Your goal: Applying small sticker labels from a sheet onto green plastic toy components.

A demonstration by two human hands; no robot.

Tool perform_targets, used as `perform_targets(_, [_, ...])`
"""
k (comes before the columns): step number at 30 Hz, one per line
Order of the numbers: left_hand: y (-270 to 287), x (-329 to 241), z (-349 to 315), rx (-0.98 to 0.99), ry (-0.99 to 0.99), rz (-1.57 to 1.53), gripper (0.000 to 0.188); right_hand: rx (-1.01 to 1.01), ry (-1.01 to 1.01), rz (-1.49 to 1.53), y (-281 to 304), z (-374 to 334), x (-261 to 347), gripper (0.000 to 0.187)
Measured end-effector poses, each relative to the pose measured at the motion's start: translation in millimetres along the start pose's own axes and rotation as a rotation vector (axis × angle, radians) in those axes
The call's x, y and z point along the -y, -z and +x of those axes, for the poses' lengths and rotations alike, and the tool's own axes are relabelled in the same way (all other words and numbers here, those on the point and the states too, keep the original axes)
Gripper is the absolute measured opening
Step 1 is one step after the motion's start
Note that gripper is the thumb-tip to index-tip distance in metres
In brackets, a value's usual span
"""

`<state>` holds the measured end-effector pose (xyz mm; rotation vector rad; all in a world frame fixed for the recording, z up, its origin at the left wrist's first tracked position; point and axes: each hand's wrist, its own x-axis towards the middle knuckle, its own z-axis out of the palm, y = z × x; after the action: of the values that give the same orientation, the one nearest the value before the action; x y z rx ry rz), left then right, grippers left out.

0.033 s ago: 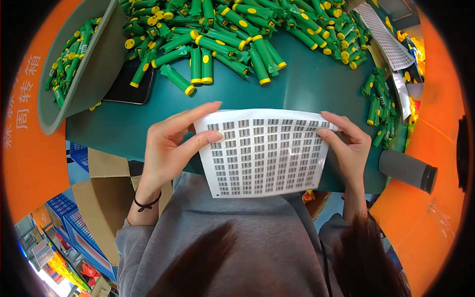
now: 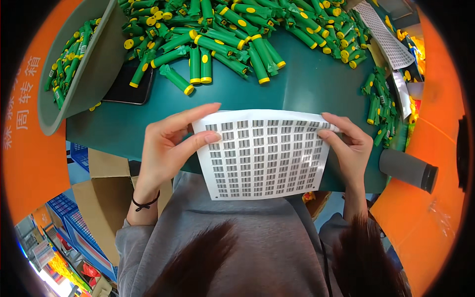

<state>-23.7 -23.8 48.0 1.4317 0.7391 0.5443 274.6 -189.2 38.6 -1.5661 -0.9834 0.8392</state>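
Note:
A white sheet of barcode stickers (image 2: 264, 158) is stretched between my two hands, just above my lap at the table's near edge. My left hand (image 2: 173, 141) pinches its upper left corner, thumb on the printed face and fingers behind. At the upper right corner, my right hand (image 2: 349, 143) grips the sheet between thumb and forefinger, and the paper curls a little there. Beyond the sheet lies a pile of green tubes with yellow ends (image 2: 217, 39), each in a green wrapper. One single tube (image 2: 176, 79) rests closest to the sheet.
A grey-green tub (image 2: 74, 116) of similar tubes leans at the left, beside a dark phone (image 2: 129, 89). More tubes (image 2: 378, 106) and another sticker sheet (image 2: 388, 39) are on the right. A grey tumbler (image 2: 403, 169) lies near the right edge. An open cardboard box (image 2: 99, 198) stands below left.
The sheet has shifted and tilted very slightly, showing more of its lower right corner. Both hands keep their hold, with the left a touch further left.

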Motion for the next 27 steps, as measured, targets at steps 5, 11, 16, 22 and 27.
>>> perform_targets(5, [5,-10,6,0.029,0.173,-0.150,0.044,-0.020,-0.047,0.214,-4,1,2,0.030])
perform_targets(11, [-12,10,11,0.000,-0.003,0.269,0.039,-0.029,-0.201,0.070,-5,2,-7,0.022])
perform_targets(16, [-7,0,3,-0.005,0.142,0.165,0.022,-0.009,-0.263,0.029,-3,3,-3,0.005])
perform_targets(22, [-11,33,30,-0.174,-0.331,0.647,0.018,0.002,0.215,-0.654,-10,38,-35,0.013])
perform_targets(27, [-17,50,27,-0.244,-0.324,0.695,0.024,0.104,0.579,-1.016,-74,34,-12,0.046])
